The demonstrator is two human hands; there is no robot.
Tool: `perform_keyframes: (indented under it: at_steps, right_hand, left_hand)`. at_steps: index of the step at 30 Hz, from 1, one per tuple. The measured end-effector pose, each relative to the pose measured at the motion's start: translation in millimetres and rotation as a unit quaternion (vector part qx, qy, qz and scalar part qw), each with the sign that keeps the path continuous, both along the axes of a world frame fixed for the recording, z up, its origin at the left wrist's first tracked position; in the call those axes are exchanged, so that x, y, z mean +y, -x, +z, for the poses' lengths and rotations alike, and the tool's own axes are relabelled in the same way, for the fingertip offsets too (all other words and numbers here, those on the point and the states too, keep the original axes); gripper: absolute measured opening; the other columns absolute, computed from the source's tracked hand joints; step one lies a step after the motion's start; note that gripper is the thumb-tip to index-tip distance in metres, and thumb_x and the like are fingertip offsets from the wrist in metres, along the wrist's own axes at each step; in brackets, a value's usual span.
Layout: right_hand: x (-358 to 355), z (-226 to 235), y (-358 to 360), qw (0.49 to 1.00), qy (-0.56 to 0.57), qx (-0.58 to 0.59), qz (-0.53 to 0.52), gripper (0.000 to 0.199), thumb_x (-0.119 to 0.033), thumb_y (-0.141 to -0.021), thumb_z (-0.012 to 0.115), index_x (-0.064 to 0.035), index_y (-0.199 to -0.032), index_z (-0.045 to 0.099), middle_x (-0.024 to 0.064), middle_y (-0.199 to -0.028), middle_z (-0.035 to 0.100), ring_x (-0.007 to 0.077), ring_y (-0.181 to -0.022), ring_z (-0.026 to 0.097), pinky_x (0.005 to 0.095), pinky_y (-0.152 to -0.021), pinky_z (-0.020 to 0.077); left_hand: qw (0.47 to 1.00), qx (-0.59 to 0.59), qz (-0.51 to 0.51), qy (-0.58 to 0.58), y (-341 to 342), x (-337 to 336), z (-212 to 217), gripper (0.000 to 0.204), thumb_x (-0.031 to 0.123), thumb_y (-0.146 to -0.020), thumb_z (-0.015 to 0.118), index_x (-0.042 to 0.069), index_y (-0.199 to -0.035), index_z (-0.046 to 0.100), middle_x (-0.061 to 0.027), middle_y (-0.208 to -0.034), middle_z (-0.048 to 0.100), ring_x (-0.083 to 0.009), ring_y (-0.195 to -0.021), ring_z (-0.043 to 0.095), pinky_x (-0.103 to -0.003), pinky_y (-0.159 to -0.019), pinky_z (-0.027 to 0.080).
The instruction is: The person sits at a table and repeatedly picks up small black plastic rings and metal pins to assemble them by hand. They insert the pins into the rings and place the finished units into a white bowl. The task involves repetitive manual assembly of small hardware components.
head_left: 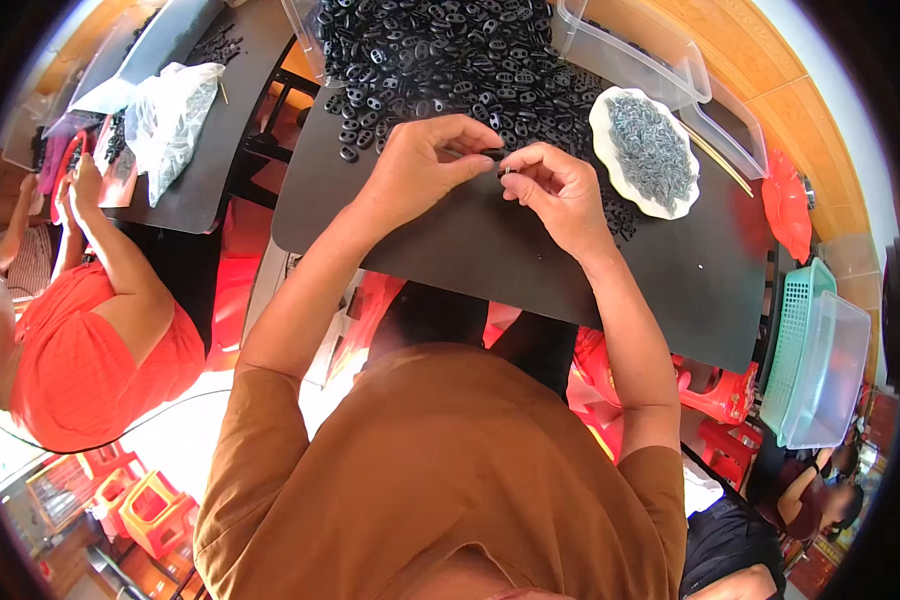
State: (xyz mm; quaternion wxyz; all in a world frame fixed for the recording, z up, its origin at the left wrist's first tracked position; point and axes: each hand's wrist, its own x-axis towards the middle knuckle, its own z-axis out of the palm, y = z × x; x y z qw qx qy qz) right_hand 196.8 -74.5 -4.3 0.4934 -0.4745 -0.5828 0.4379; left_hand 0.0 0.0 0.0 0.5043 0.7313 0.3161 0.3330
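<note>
1. Left hand (420,165): fingers pinched on small black plastic piece (492,154), centre of black table (490,250).
2. Right hand (555,190): fingertips closed on same piece.
3. Far: pile of black pieces (440,60); right: white dish (610,110) w/ grey metal bits (652,150).

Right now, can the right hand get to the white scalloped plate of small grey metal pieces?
Probably yes. The right hand sits just left of the white scalloped plate, with only loose black plastic pieces on the dark board between them. Its fingers pinch a small part together with the left hand.
</note>
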Motion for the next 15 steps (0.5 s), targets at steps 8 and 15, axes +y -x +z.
perform_keyframes:
  at_steps: [8, 15]
  right_hand:
    - [3.4, -5.9, -1.6, 0.994, -0.012, -0.09, -0.059, 0.008, -0.002, -0.083, 0.072, -0.003, -0.09, 0.068, -0.0012, -0.075, 0.066, 0.0029, -0.067, 0.058, 0.0212, -0.062, 0.0478]
    - [4.9, -9.6, -2.4, 0.993, 0.026, -0.1, -0.052, 0.009, -0.005, -0.081, 0.073, -0.0024, -0.088, 0.068, -0.0002, -0.073, 0.068, 0.0029, -0.065, 0.059, 0.0216, -0.06, 0.0473]
  left_hand:
    - [0.98, -0.099, -0.001, 0.174, -9.9, -2.6, -13.4, 0.023, 0.005, -0.087, 0.07, 0.001, -0.11, 0.07, -0.0018, -0.09, 0.069, -0.0068, -0.078, 0.063, -0.021, -0.074, 0.052]
    - [0.979, -0.094, 0.008, 0.18, -10.5, -3.2, -16.9, 0.022, 0.005, -0.086, 0.072, 0.001, -0.108, 0.07, -0.0021, -0.088, 0.07, -0.0069, -0.076, 0.063, -0.021, -0.072, 0.053]
